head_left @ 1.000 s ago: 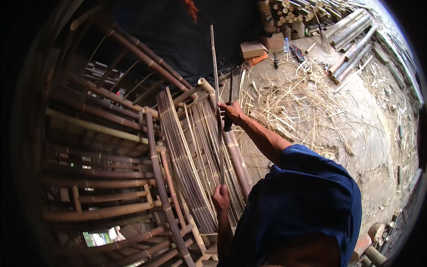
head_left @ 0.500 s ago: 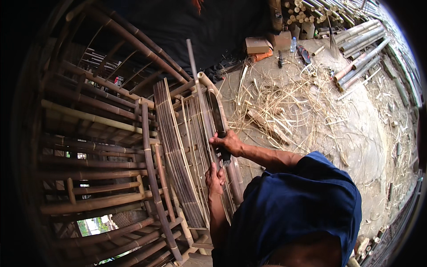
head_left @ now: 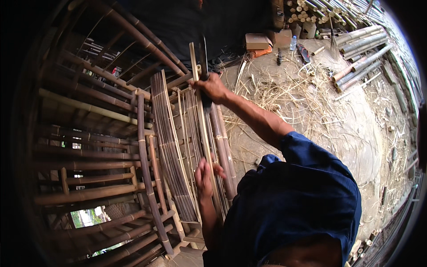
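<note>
A long, pale bamboo strip (head_left: 202, 127) runs away from me over a low rack, its far end rising past the rack's end. My right hand (head_left: 212, 87) is closed around a large knife (head_left: 204, 55), its dark blade pointing away from me, and rests against the strip near its far end. Closer to my body, my left hand (head_left: 205, 175) has its fingers apart and slightly blurred, with the strip passing between thumb and fingers. Several narrow bamboo strips (head_left: 190, 116) lie lengthwise beneath the strip on the rack.
A slatted bamboo panel (head_left: 167, 138) lies left of the strip, beside a bamboo frame (head_left: 146, 169). Thick poles (head_left: 221, 144) border the rack's right side. Shavings (head_left: 289, 98) litter the floor. Cut poles (head_left: 362, 58), a cardboard box (head_left: 257, 42) and a bottle (head_left: 293, 43) are farther off.
My right hand has moved away from me along the strip with the knife, apart from my left hand. The left hand's fingers have spread. The strip now shows its pale face.
</note>
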A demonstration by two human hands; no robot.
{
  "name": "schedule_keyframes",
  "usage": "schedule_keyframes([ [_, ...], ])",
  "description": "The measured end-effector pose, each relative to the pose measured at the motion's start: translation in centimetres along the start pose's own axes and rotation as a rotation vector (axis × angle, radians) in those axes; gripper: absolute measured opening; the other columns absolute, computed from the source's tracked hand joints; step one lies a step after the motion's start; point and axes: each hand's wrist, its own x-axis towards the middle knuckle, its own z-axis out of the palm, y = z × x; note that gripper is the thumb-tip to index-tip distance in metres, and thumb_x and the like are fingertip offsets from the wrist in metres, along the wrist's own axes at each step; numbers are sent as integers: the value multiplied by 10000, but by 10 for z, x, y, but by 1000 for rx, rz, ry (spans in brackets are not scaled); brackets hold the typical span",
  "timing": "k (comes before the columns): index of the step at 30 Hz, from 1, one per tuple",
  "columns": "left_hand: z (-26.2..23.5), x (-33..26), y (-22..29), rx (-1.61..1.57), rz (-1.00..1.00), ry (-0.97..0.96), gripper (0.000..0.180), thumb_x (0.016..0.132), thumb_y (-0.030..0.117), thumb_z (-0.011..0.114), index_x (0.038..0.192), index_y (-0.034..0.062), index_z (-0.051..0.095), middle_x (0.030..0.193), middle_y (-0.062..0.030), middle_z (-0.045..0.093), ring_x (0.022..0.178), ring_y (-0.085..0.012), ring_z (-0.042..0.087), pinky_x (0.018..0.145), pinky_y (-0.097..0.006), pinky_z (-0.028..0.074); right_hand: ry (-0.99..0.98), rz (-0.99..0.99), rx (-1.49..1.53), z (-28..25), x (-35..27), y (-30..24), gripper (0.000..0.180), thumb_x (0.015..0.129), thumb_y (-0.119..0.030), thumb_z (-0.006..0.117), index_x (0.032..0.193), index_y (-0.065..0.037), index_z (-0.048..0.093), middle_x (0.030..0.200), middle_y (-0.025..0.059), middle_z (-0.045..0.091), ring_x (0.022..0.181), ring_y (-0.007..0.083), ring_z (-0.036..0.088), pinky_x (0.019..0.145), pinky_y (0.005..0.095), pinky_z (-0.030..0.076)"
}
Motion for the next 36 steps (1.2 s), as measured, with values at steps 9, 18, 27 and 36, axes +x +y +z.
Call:
schedule_keyframes([
  [9,12,37,51,-62,-8,117,445,1049,287,423,1429,54,431,546,56,377,382,-23,325,388,-198,385,-231,-317,-1121,-8,-42,-27,268,868,-295,653,874,-40,568,737,194,630,684,361,637,621,448,495],
  [18,30,30,60,-140,-81,111,455,1049,295,422,1412,21,428,548,66,325,390,-27,295,393,-198,337,-319,-431,-1190,-3,-31,-11,285,790,-325,674,887,-61,625,703,183,657,674,398,650,641,496,511],
  [27,8,-13,63,-118,-140,159,463,1053,300,401,1409,5,417,526,68,307,367,-37,303,358,-210,327,-218,-120,-1372,-21,-27,-12,259,844,-298,566,992,-97,634,802,149,696,748,358,690,732,441,565],
  [36,23,-41,67,-8,-228,164,406,1054,206,384,1376,-27,468,546,55,378,425,-39,327,413,-212,317,-39,-106,-1580,-113,103,17,253,766,-297,644,854,-70,713,855,176,713,807,316,714,704,431,576],
])
